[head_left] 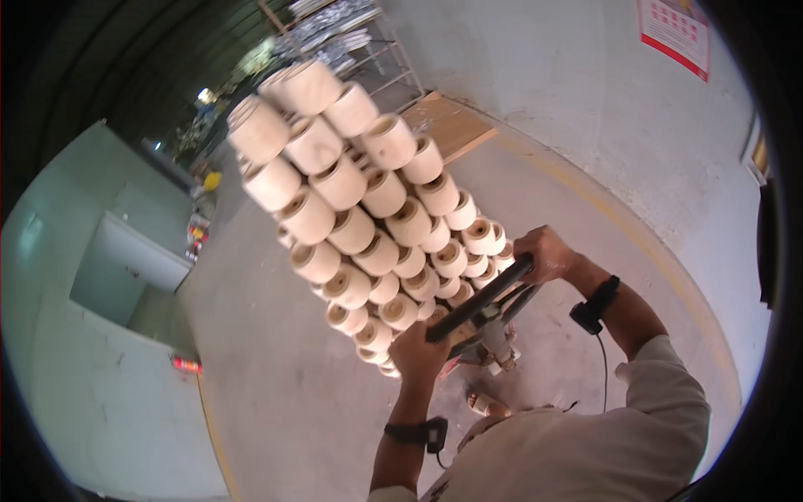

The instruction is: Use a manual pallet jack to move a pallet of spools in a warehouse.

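My left hand (418, 350) is closed around the left end of a black bar handle (478, 302). At its other end, my right hand (548, 253) wraps round the same bar. The handle looks like that of a pallet jack, with a metal joint (498, 339) and some red parts low beneath it. Just beyond it stands a tall stack of pale wooden cup-shaped cylinders (339, 182), laid in several rows with hollow ends showing. What carries the stack is hidden under it.
A pale wall (535, 63) with a red-and-white notice (674, 35) runs along the right. Wooden boards (452, 125) lie by a metal rack (389, 63) ahead. On the left are a green wall (50, 276), an open door (146, 259) and a red cylinder (186, 364).
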Motion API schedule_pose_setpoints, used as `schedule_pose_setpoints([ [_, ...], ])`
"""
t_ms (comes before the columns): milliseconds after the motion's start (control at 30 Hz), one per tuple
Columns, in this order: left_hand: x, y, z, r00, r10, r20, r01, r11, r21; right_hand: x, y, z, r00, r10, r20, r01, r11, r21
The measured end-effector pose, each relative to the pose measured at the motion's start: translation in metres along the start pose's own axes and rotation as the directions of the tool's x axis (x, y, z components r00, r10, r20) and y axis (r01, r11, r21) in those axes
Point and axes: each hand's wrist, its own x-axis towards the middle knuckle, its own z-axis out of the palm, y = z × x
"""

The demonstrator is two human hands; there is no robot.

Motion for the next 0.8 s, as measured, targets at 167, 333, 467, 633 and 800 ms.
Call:
schedule_pose_setpoints([
  [167,0.009,0.007,-0.009,0.995,-0.094,0.013,0.095,0.992,-0.079,0.010,-0.002,-0.005,0.982,0.156,0.110,-0.149,0.987,-0.067],
  [333,0.009,0.003,-0.006,0.986,-0.068,0.154,0.084,0.992,-0.095,0.008,-0.008,-0.006,0.929,0.330,0.167,-0.303,0.938,-0.171],
  [467,0.010,-0.004,-0.009,0.987,-0.087,0.135,0.101,0.990,-0.101,0.028,-0.024,-0.012,0.794,0.461,0.397,-0.392,0.887,-0.245],
  [633,0.007,0.001,-0.014,0.982,-0.139,0.127,0.145,0.989,-0.035,0.084,-0.052,-0.020,0.463,0.371,0.805,-0.562,0.825,-0.057],
  [800,0.013,0.025,-0.014,0.969,-0.193,0.157,0.196,0.980,-0.005,0.089,0.001,0.012,0.200,0.228,0.953,-0.532,0.842,-0.090],
])
